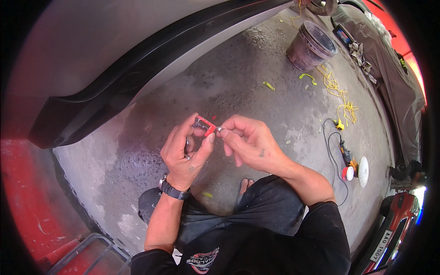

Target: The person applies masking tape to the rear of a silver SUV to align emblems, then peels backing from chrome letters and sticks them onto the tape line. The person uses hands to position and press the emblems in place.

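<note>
The small block [205,125] is red; partly blackish.

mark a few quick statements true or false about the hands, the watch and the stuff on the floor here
1. The left hand holds a small red-and-dark object. True.
2. The right hand hangs well away from that object. False: its fingertips are at the object's end, pinching a small silvery piece.
3. The watch is on the right wrist. False: it is on the left wrist.
4. A yellow cord lies on the floor. True.
5. The bucket stands to the left of both hands. False: it stands beyond them, to the right.
6. A red tub sits beside the power tool. True.
</note>
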Tool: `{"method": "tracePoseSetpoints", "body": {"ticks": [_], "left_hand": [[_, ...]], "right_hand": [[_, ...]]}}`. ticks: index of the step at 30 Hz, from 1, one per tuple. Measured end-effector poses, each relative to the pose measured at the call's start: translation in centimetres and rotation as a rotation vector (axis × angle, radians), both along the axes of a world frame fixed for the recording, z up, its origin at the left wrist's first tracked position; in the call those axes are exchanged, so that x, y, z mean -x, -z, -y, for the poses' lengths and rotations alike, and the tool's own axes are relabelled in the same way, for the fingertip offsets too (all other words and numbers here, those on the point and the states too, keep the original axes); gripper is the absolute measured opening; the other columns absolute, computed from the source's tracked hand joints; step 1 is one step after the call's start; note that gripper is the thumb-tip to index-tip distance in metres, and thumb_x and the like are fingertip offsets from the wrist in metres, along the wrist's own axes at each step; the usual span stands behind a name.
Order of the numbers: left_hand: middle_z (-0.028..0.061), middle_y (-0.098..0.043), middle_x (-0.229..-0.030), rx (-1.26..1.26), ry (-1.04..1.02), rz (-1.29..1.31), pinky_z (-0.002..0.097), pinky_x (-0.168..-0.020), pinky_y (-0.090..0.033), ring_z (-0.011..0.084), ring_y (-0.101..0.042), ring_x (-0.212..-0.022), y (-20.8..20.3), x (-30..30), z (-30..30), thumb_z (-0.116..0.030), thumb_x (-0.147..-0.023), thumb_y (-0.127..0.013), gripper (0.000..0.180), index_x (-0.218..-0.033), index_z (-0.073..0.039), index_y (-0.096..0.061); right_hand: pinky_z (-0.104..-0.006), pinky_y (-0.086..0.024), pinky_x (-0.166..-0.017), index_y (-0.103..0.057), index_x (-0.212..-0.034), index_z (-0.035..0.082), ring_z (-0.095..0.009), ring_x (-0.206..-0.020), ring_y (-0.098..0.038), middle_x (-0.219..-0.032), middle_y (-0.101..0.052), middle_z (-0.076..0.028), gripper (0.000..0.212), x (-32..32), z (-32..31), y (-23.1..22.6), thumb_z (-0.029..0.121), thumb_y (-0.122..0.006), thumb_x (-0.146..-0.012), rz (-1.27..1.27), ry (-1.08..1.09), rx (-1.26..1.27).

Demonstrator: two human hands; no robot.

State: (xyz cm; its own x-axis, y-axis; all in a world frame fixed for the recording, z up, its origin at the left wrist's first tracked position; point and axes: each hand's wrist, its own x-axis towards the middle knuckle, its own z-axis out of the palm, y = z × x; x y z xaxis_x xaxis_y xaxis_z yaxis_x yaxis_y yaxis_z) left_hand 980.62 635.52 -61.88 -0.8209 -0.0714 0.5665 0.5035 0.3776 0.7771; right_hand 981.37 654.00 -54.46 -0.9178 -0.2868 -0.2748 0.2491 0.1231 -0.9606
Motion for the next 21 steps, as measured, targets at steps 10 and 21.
{"method": "tracePoseSetpoints", "body": {"ticks": [10, 21], "left_hand": [[0.001, -0.071, -0.085, 0.012, 0.012, 0.014, 0.0225, -0.048, -0.035, 0.0046, -0.042, -0.054, 0.04, -0.05, -0.05, -0.009, -0.077, -0.087, 0.049, -0.123, -0.004, -0.072], [0.001, -0.072, -0.086, 0.011, 0.017, 0.017, 0.0227, -0.048, -0.035, 0.0046, -0.042, -0.054, 0.09, 0.08, -0.01, -0.009, -0.077, -0.087, 0.05, -0.124, -0.004, -0.071]], "right_hand": [[-0.0226, -0.042, -0.046, -0.064, -0.106, 0.001, -0.006, -0.051, -0.053, -0.072, -0.062, -0.001, 0.019, 0.03, -0.14, 0.14, 0.019, -0.057, -0.106, 0.005, -0.003, -0.001], [-0.0229, -0.041, -0.046, -0.064, -0.105, 0.001, -0.006, -0.051, -0.053, -0.072, -0.062, -0.001, 0.02, 0.13, -0.16, 0.08, 0.02, -0.058, -0.105, 0.02, 0.004, -0.015]]}}
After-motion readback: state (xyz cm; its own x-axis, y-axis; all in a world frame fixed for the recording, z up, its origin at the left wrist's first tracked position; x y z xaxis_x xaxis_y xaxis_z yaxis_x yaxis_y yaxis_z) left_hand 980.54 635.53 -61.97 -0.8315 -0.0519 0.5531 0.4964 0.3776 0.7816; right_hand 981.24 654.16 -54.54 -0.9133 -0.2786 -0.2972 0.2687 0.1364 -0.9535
